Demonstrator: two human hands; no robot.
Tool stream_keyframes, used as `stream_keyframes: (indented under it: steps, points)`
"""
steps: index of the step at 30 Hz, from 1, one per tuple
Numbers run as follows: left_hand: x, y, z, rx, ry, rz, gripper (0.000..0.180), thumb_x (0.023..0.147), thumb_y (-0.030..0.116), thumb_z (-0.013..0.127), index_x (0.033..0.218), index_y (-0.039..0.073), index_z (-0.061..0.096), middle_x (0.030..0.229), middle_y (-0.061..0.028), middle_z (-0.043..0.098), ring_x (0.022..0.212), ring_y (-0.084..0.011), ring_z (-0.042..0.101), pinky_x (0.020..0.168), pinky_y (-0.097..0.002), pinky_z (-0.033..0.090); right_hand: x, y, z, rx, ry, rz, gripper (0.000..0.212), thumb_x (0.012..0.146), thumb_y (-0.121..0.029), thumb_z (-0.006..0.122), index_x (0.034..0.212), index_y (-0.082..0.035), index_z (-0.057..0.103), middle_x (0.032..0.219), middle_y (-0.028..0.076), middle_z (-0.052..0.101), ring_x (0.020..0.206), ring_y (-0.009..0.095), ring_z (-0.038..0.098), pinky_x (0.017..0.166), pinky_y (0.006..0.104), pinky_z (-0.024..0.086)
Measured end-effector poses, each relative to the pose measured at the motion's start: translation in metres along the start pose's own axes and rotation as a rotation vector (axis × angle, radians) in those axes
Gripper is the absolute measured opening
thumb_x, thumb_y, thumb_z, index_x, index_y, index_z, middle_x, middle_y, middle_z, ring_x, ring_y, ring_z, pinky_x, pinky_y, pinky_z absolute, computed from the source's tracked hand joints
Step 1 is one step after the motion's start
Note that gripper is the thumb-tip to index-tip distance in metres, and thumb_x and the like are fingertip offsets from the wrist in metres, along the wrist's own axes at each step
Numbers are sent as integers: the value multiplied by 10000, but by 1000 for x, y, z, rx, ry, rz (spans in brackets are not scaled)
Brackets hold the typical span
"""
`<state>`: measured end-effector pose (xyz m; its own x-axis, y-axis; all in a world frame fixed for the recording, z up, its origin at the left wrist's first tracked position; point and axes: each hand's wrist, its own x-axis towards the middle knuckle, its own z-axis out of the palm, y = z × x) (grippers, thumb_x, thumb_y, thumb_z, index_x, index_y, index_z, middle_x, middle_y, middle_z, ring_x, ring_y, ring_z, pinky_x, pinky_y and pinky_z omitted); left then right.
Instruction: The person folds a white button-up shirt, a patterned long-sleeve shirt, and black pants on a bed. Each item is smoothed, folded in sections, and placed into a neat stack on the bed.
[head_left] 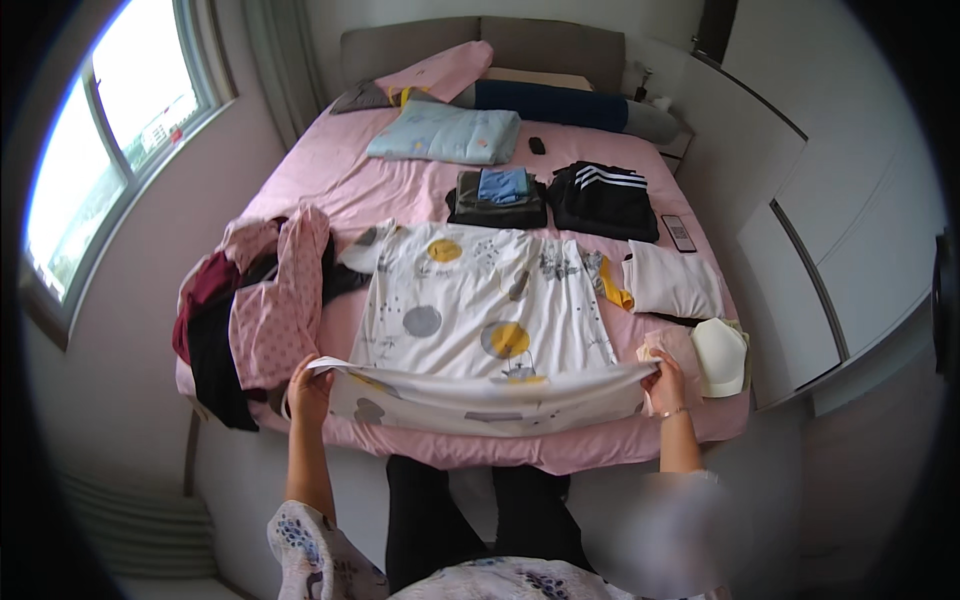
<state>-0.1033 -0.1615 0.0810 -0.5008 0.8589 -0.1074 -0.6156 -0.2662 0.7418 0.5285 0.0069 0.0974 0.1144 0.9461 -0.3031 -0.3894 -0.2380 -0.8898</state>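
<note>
Two hands (310, 390) (665, 385) grip a shirt (460, 310) on the bed (405, 188)

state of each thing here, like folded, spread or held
white patterned garment, spread out, near edge lifted
left hand, closed on the garment's left near corner
right hand, closed on its right near corner
clothes at left, loosely heaped
light blue quilt, folded
dark stack, folded, blue cloth on top
black striped garment, folded
white garment at right, folded
phone, lying flat
curtain, gathered aside
pink sheet, spread, wrinkled
</note>
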Motion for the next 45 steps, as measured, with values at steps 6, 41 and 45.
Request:
stream_keyframes:
  steps: [6,41,45]
  points:
    - [40,-24,29,257,174,-231,392,845,92,511,1226,19,457,1079,-102,567,946,-203,567,741,-272,491,42,11,28,-173,98,83,432,874,-175,513,1285,-145,384,1076,113,559,852,193,569,678,342,482]
    - [-53,-19,-1,419,200,-125,110,869,146,546,798,75,502,700,-37,564,533,-132,573,437,-219,421,-41,47,-28,-93,116,-21,154,916,-224,486,891,-73,501,660,52,555,545,152,574,495,293,502]
    - [-89,-14,-13,425,231,-101,167,825,81,588,722,75,457,646,-32,526,489,-121,533,410,-212,398,-94,74,-67,-77,141,-70,152,917,-218,487,866,-75,495,660,53,560,519,146,553,489,287,496]
